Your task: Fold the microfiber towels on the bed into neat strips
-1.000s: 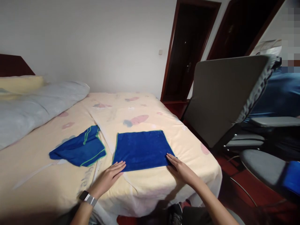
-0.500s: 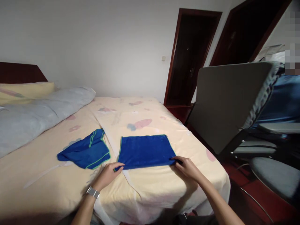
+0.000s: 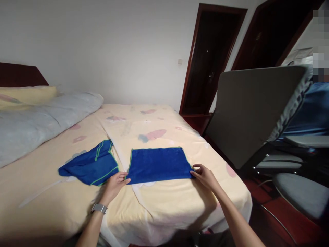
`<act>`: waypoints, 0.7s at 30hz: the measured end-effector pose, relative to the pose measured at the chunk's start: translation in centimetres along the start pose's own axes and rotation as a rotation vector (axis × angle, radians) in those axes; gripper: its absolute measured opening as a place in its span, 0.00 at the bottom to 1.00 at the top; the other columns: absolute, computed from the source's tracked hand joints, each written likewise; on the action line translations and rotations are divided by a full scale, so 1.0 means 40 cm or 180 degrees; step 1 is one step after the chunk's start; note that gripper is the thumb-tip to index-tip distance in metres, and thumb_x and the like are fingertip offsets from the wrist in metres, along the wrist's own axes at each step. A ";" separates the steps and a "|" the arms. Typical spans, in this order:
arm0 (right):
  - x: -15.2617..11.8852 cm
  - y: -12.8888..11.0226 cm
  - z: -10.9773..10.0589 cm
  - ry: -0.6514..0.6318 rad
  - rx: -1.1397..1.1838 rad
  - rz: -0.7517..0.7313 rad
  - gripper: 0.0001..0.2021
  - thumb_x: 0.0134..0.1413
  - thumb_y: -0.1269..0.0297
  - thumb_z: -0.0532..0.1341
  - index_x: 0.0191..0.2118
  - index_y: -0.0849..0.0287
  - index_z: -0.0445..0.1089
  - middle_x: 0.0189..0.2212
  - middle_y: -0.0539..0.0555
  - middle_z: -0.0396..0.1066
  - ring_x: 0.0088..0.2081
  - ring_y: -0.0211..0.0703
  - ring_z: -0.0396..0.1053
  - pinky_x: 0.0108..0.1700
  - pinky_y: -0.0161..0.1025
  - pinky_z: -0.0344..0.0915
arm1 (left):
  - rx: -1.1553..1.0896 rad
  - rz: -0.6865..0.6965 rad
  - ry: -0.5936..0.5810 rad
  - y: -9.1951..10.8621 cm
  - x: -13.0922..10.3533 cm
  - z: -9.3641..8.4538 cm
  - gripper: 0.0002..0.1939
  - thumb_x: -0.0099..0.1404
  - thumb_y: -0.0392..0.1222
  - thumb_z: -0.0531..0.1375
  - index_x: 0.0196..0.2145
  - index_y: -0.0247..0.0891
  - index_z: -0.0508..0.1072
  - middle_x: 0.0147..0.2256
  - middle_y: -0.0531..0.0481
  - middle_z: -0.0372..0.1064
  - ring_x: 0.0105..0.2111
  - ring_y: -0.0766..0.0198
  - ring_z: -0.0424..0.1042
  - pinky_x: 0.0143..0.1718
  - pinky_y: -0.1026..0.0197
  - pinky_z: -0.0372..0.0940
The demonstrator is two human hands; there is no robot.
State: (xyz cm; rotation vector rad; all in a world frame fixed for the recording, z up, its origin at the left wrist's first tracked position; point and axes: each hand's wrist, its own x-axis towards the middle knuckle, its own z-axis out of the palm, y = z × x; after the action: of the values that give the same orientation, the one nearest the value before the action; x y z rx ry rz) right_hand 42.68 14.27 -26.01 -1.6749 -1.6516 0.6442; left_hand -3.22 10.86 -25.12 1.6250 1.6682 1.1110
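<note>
Your left hand (image 3: pixel 114 187) and right hand (image 3: pixel 207 176) pinch the blue cloth (image 3: pixel 159 165) between them by its near corners: good holds, as it looks light and limp.

has a plain pale wall (image 3: pixel 110 44) across the back, brightest near the middle and dimmer toward the edges, with a small square switch plate (image 3: pixel 180 61) beside a dark door (image 3: pixel 210 61) in a reddish-brown frame, and another dark door (image 3: pixel 272 37) farther right. shows a wide bed (image 3: pixel 218 171) in a cream sheet printed with pink and grey shapes, plus a dark headboard (image 3: pixel 20 73), yellow pillow (image 3: pixel 31 92) and bunched grey bedding (image 3: pixel 51 115) at left. includes a tilted grey panel (image 3: pixel 257 109) with a ruffled edge, a pale armrest (image 3: pixel 305 141) and a grey seat (image 3: pixel 300 192) above dark red flooring (image 3: pixel 290 212).
</note>
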 end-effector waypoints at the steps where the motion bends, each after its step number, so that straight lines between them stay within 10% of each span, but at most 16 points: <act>1: -0.002 0.003 -0.002 -0.0034 0.0143 0.0017 0.19 0.51 0.53 0.62 0.46 0.57 0.69 0.33 0.55 0.78 0.38 0.52 0.76 0.37 0.41 0.69 | -0.0028 -0.0017 0.0017 -0.002 -0.003 0.006 0.20 0.56 0.52 0.64 0.41 0.33 0.75 0.39 0.42 0.79 0.42 0.52 0.78 0.44 0.57 0.72; 9: -0.014 0.000 0.010 -0.0133 0.0194 -0.0183 0.15 0.55 0.56 0.57 0.47 0.55 0.64 0.34 0.54 0.78 0.38 0.51 0.76 0.39 0.42 0.68 | -0.0066 0.0050 0.0280 0.008 -0.042 0.063 0.17 0.66 0.53 0.55 0.45 0.38 0.70 0.48 0.39 0.75 0.51 0.51 0.73 0.52 0.54 0.68; 21: -0.027 0.012 0.002 -0.0058 -0.0178 -0.0214 0.09 0.57 0.54 0.57 0.36 0.52 0.59 0.27 0.50 0.76 0.30 0.48 0.74 0.32 0.38 0.64 | 0.0859 0.0169 0.0293 -0.003 -0.030 0.002 0.11 0.61 0.50 0.60 0.34 0.41 0.71 0.33 0.46 0.80 0.37 0.53 0.80 0.35 0.60 0.72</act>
State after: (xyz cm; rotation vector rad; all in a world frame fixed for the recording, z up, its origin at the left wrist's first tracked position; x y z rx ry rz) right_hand 42.87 13.22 -26.55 -1.6496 -1.7457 0.5870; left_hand -3.08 9.72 -25.46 1.8168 1.9129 1.0352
